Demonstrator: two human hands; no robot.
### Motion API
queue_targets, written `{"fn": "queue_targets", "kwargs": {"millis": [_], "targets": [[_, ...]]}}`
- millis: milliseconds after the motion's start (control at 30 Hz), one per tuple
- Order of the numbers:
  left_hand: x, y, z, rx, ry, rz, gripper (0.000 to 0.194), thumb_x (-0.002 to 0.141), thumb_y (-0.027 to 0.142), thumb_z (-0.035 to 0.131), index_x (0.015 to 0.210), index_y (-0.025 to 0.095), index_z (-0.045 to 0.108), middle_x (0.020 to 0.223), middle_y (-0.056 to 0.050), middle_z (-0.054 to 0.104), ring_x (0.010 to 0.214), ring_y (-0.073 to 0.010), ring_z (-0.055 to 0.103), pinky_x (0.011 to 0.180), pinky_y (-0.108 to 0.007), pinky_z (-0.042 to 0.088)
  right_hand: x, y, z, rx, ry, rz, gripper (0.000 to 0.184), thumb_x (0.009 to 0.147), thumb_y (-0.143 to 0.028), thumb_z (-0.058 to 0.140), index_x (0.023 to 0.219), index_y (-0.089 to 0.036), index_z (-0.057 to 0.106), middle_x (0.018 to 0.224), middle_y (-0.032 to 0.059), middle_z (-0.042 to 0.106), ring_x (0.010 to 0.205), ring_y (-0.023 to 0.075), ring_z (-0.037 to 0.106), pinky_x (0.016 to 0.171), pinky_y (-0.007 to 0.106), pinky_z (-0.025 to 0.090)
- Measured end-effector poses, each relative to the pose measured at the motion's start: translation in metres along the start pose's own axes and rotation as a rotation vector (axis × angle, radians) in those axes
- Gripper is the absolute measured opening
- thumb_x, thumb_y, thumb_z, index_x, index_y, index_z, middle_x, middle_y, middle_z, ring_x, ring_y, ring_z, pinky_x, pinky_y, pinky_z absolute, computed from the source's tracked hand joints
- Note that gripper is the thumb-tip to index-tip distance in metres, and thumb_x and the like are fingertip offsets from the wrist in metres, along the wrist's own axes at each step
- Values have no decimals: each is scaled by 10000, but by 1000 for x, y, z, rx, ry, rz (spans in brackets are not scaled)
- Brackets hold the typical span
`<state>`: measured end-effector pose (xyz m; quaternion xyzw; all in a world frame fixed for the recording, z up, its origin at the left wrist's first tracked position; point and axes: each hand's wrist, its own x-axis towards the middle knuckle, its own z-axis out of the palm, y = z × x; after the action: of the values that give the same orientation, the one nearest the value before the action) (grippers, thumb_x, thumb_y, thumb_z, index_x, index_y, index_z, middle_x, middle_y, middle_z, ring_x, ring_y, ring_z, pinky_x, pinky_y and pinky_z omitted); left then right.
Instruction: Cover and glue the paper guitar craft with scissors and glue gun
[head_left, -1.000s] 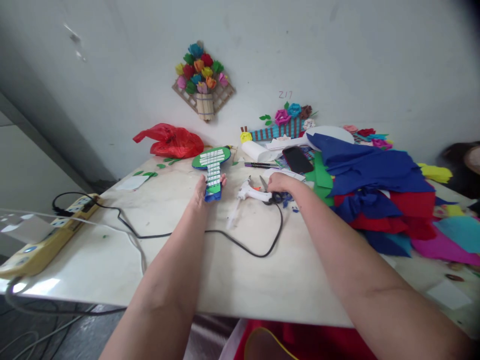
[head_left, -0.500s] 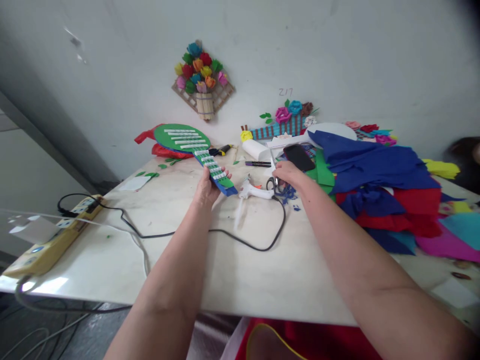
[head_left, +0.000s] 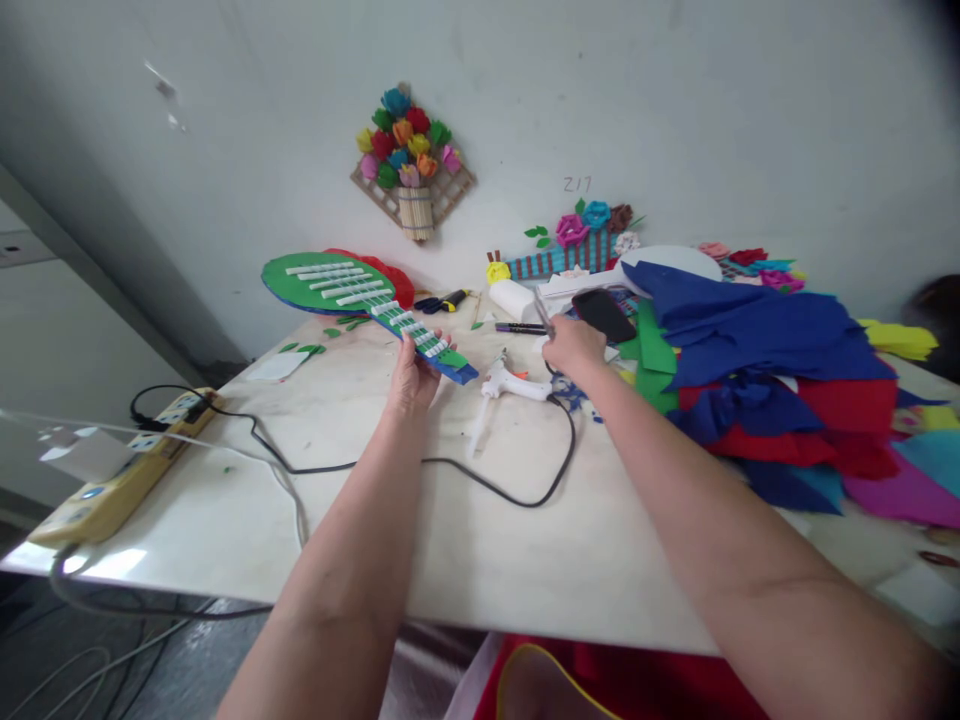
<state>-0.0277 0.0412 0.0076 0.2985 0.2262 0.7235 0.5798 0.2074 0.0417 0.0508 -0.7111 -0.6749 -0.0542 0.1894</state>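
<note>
Gripping the narrow neck of a green-and-blue guitar-shaped craft piece, the left hand is holding it tilted above the table, its rounded body pointing away to the left, in front of a red plastic bag. The right hand is clasping scissors, blades pointing away, near dark pens. Between the forearms, a white glue gun is lying on the table, its black cord curving below it.

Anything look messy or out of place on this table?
Mildly: blue scraps lie loose beside the white glue gun, like uncollected offcuts, and its black cord loops untidily across the table. No spill shows, and the held guitar shape looks undamaged.
</note>
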Motion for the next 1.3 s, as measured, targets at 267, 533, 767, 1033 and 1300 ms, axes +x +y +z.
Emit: {"fn": "queue_targets", "kwargs": {"millis": [267,533,767,1033,1300], "targets": [[2,-1,-4,-83,33,-15,340,812,436,542,1054,201,499,811,-40,663,750,-191,661,846,-419,481,-16,-28,2,-246,-291,-323,385,819,-347,413,1059,-167,654,1085,157,640,1019,289,576,793,359,408],[3,0,-7,-126,66,-16,342,827,425,523,1077,194,500,822,-45,658,767,-190,661,843,-411,482,-16,-32,-4,-308,-500,-427,377,753,-184,462,1069,-201,666,1124,132,632,1065,276,553,901,415,343],[2,1,-6,-138,73,-8,337,856,412,476,1102,181,481,813,-53,665,746,-193,664,817,-399,494,-6,-11,-9,-160,-565,-383,371,741,-267,547,1092,-242,664,1069,84,660,901,231,606,676,284,425],[5,3,-9,-156,105,3,363,847,443,480,1095,179,501,840,-58,666,784,-185,663,809,-364,503,0,-3,-23,65,-436,-279,364,833,-425,433,1017,-230,679,691,32,674,664,166,586,577,243,370],[9,2,-16,-135,113,98,315,835,445,499,1067,233,480,821,-33,655,789,-177,660,769,-343,518,-12,-29,-23,842,-474,-366,388,829,-267,389,1073,-121,652,799,50,634,696,132,528,639,222,412]]}}
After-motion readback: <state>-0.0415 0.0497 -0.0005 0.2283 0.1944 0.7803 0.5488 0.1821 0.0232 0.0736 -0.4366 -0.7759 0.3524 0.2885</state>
